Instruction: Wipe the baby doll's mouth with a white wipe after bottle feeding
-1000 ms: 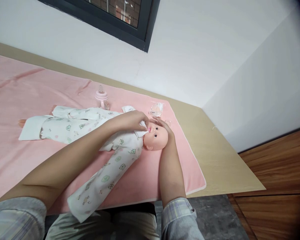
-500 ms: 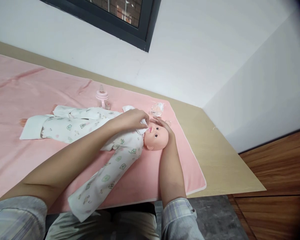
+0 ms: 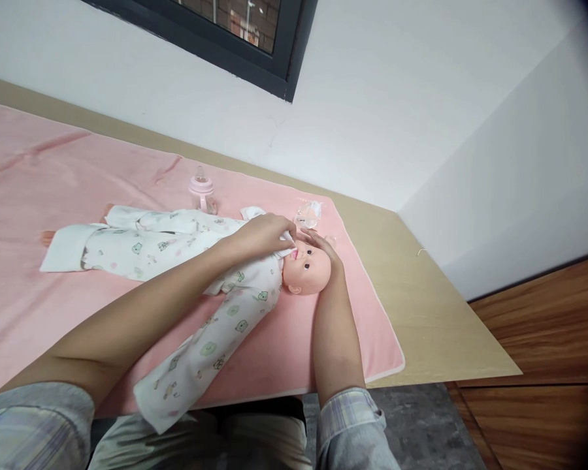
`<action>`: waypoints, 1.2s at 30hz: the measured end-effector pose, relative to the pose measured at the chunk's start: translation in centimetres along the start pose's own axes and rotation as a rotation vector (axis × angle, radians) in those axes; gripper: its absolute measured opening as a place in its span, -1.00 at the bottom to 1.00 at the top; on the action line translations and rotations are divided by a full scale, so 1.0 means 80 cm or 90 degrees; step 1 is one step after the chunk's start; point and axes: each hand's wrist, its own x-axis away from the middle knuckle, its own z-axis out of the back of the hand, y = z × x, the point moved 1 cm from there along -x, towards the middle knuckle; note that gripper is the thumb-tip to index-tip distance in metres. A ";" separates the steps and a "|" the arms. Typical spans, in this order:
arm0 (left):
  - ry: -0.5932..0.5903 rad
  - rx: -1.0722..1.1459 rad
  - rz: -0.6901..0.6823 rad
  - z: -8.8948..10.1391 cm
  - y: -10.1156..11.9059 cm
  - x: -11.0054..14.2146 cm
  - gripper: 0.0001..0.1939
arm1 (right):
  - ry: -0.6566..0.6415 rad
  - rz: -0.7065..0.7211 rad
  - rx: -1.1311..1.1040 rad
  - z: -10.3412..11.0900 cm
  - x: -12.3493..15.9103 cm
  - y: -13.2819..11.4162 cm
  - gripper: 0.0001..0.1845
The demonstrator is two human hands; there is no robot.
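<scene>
A baby doll [image 3: 308, 274] with a bald head lies on its back across a pink blanket [image 3: 294, 352], wearing a white printed outfit [image 3: 240, 294]. My left hand [image 3: 267, 235] reaches over its chest, fingers closed in a pinch on a small white cloth [image 3: 285, 247]. The cloth touches the doll's face at the mouth. My right hand [image 3: 328, 251] lies along the crown and far side of the head, fingers stretched out; part of the palm is hidden behind the head.
Behind the doll stands a pink-lidded baby bottle [image 3: 203, 192] with a handle. A clear, rounded container [image 3: 308, 214] sits past the head, with a small clear object [image 3: 330, 241] close by. The tan tabletop [image 3: 421, 313] shows beyond the blanket, against a white wall [image 3: 362, 117].
My left hand has shifted slightly to the right with the cloth, over the doll's mouth. My right hand keeps its place at the head.
</scene>
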 end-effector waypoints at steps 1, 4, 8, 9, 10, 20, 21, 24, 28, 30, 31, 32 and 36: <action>0.004 -0.003 -0.002 -0.001 0.000 0.000 -0.79 | 0.002 -0.002 -0.007 0.000 0.000 0.001 -0.65; 0.015 -0.012 -0.011 -0.002 0.000 -0.001 -0.78 | 0.003 -0.001 -0.020 0.001 -0.002 0.002 -0.62; 0.026 -0.017 -0.007 -0.001 0.002 0.000 -0.79 | -0.010 0.004 -0.014 0.001 -0.003 0.002 -0.57; 0.029 -0.016 -0.004 -0.001 0.002 0.000 -0.79 | -0.010 0.005 -0.012 0.001 -0.002 0.002 -0.56; 0.032 -0.015 0.001 -0.001 0.002 0.000 -0.79 | -0.007 0.006 -0.010 0.001 -0.002 0.002 -0.56; 0.001 0.070 -0.031 0.007 0.009 0.003 -0.83 | 0.016 0.003 -0.018 -0.003 0.005 -0.001 -0.56; -0.009 0.084 -0.038 0.007 0.010 0.004 -0.83 | 0.020 -0.002 -0.017 -0.004 0.007 -0.002 -0.56; -0.027 0.105 -0.054 0.005 0.011 0.004 -0.84 | 0.023 -0.023 -0.011 -0.007 0.010 -0.004 -0.53; -0.016 0.098 -0.050 0.002 0.009 0.002 -0.83 | 0.028 -0.021 0.000 -0.007 0.010 -0.005 -0.55; -0.007 0.093 -0.046 0.001 0.008 0.002 -0.82 | 0.023 -0.019 -0.004 -0.007 0.010 -0.005 -0.56; -0.004 0.091 -0.043 0.001 0.008 0.001 -0.82 | 0.020 -0.019 -0.006 -0.007 0.009 -0.005 -0.55; -0.002 0.087 -0.037 0.000 0.008 0.001 -0.81 | 0.017 -0.018 -0.006 -0.006 0.008 -0.005 -0.55; 0.007 0.077 -0.017 -0.002 0.007 0.000 -0.79 | 0.004 0.001 -0.012 -0.003 0.003 -0.002 -0.60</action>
